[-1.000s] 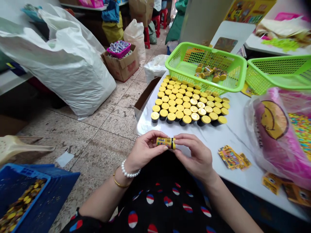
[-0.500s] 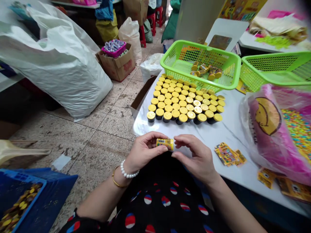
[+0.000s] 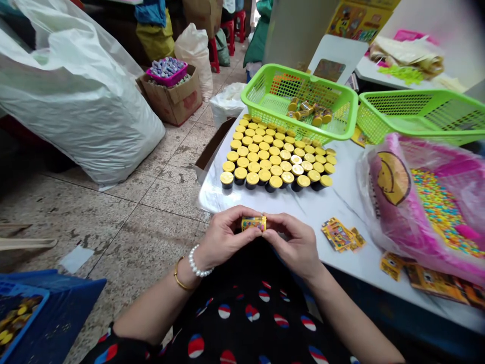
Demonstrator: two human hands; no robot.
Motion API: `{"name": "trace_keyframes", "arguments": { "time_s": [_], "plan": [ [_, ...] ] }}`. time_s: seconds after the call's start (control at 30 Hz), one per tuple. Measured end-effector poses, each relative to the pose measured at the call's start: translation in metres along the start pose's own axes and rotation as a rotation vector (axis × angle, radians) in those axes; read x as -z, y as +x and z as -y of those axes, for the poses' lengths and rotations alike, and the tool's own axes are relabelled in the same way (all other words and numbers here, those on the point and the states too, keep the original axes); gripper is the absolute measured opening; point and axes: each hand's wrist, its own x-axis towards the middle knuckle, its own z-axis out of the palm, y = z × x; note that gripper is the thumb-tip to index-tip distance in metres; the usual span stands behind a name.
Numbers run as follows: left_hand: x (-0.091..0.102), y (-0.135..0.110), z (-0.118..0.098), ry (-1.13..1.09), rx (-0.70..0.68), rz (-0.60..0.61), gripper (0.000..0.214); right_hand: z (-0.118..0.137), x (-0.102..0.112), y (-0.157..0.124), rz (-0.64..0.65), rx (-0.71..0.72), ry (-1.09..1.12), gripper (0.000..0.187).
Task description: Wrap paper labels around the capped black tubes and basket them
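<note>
Closer together than a second before, the left hand [image 3: 227, 238] and right hand [image 3: 293, 247] had drawn the labelled bottle [image 3: 253, 223] in, and the view had swung so that the table [image 3: 341, 202] sat further left. Both hands were closed on the bottle, fingers curled over it from either end. It lay on its side in the air just off the table's near edge, above the person's lap, with only its printed middle showing; the ends were hidden, so I could not tell whether a cap was on. Resting both wrists inward kept it steady, and the pearl bracelet [image 3: 197, 262] sat clear of the work.

Ahead, the yellow-capped bottles [image 3: 273, 156] stood upright in tight rows — packed so that each propped its neighbours. Just behind them, the green basket [image 3: 350, 114] held a loose jumble of bottles [image 3: 306, 112] lying any way. A small pile of printed labels [image 3: 338, 235] lay to the right, within easy reach of the right hand, beside a pink smiley bag [image 3: 390, 179]. Down on the floor at left, the blue crate [image 3: 76, 298] held loose yellow caps [image 3: 15, 318] — low, but near the left hand.
</note>
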Motion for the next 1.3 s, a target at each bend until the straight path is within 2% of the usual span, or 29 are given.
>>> {"name": "trace_keyframes", "arguments": {
  "time_s": [0.07, 0.2, 0.3, 0.47, 0.53, 0.6, 0.7, 0.83, 0.9, 1.17, 1.23, 1.3],
  "plan": [
    [-0.001, 0.001, 0.001, -0.009, 0.020, -0.005, 0.021, -0.002, -0.004, -0.005, -0.010, -0.034, -0.014, 0.028],
    [-0.005, 0.004, -0.001, -0.156, 0.133, -0.028, 0.024, -0.003, 0.000, -0.005, 0.039, 0.050, -0.004, 0.049],
    [-0.010, 0.007, -0.001, -0.166, 0.161, -0.056, 0.029, -0.003, 0.005, -0.002, 0.064, 0.062, 0.003, 0.037],
    [-0.018, 0.010, 0.010, -0.133, 0.205, -0.080, 0.036, -0.012, -0.005, -0.004, -0.013, -0.049, 0.038, 0.022],
    [-0.019, 0.010, 0.014, -0.148, 0.230, -0.083, 0.040, -0.014, -0.008, -0.004, -0.007, -0.089, 0.059, 0.021],
    [-0.020, 0.010, 0.016, -0.175, 0.245, -0.064, 0.041, -0.014, -0.007, -0.003, 0.019, -0.095, 0.094, 0.027],
    [-0.022, 0.009, 0.016, -0.179, 0.231, -0.038, 0.042, -0.006, -0.002, 0.001, 0.058, -0.032, 0.108, 0.041],
    [-0.020, 0.007, 0.013, -0.164, 0.159, -0.030, 0.044, 0.009, 0.003, 0.006, 0.027, 0.074, -0.068, 0.029],
    [-0.017, 0.005, 0.013, -0.182, 0.128, -0.033, 0.045, 0.014, 0.006, 0.009, 0.014, 0.086, -0.115, 0.031],
    [-0.005, 0.003, 0.016, -0.308, 0.191, -0.005, 0.036, 0.022, 0.011, 0.014, 0.106, 0.188, -0.200, 0.037],
    [-0.004, 0.003, 0.014, -0.303, 0.181, -0.004, 0.037, 0.023, 0.018, 0.024, 0.131, 0.197, -0.212, 0.034],
    [-0.002, 0.003, 0.013, -0.283, 0.147, -0.045, 0.041, 0.022, 0.032, 0.048, 0.098, 0.174, -0.277, 0.026]
  ]
}}
